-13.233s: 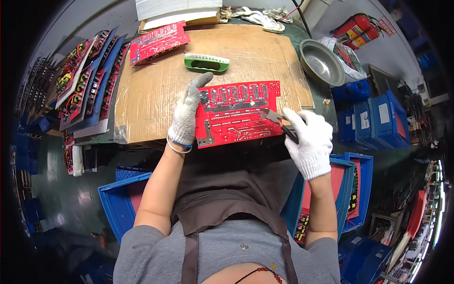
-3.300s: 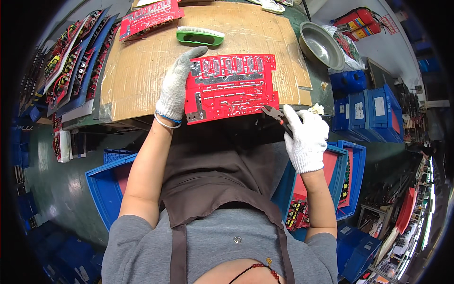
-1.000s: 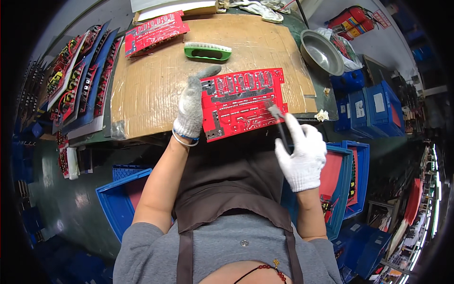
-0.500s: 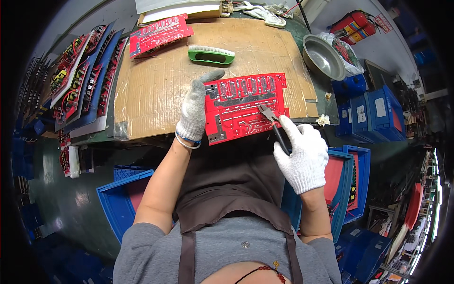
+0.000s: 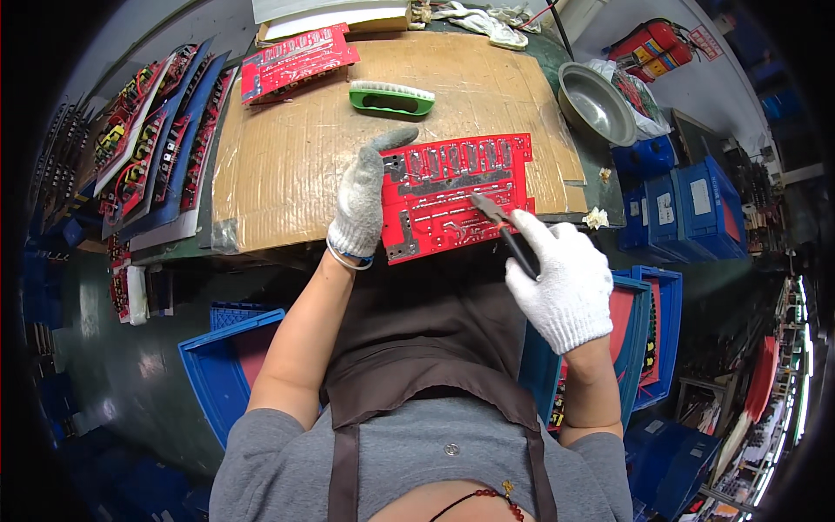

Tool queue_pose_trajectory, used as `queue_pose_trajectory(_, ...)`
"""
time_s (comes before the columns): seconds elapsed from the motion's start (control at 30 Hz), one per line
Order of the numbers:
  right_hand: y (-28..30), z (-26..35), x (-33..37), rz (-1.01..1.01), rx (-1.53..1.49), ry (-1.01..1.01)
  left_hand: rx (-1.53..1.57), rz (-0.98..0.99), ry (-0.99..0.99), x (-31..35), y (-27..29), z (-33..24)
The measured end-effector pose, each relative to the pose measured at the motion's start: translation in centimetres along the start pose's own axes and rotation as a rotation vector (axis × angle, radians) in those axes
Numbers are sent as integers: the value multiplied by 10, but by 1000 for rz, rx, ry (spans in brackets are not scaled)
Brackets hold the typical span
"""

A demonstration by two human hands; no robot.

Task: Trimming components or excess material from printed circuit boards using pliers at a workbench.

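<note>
**Gloved hands on a red board at the bench's near edge**

Left hand (image 5: 365, 204), in a white knit glove, lies flat along the left side of the red circuit board (image 5: 457, 191) at frame centre. Fingers extended and pressing down, not clenched; forefinger points up toward the green brush (image 5: 391, 97). Forearm comes straight up from the lower middle.

Right hand (image 5: 561, 283), also gloved, sits right of centre, just below the board's lower right corner. Fingers curled tight around a dark-handled tool (image 5: 504, 230); its tip rests on the board's face. Wrist bent inward, forearm rising from lower right.

The board lies on a cardboard sheet (image 5: 278, 174) over the table, tilted slightly, its lower edge overhanging the cardboard's near edge toward the person's apron.

Open cardboard to the left of the board and above it, up to the brush. A second red board (image 5: 296, 61) lies at upper left. Metal bowl (image 5: 596, 103) at upper right, well apart from the tool hand. Blue crates (image 5: 678, 204) crowd the right side; another blue bin (image 5: 230, 365) sits lower left, below the table.
</note>
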State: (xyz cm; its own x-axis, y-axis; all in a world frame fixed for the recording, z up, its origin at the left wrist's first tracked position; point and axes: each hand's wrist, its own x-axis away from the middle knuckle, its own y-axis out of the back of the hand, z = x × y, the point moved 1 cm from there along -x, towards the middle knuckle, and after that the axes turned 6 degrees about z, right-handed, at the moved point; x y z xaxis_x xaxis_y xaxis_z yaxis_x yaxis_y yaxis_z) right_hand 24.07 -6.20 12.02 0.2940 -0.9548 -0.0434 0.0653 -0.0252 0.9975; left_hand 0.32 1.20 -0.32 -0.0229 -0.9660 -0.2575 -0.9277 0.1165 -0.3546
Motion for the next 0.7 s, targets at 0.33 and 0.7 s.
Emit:
queue_pose_trajectory(0.33, 2, -3, -2, 10, 4, -17, 35, -8, -12, 0, 2, 4)
queue_pose_trajectory(0.7, -11, -20, -16, -183, 42, 99, 34, -12, 45, -3, 1, 2)
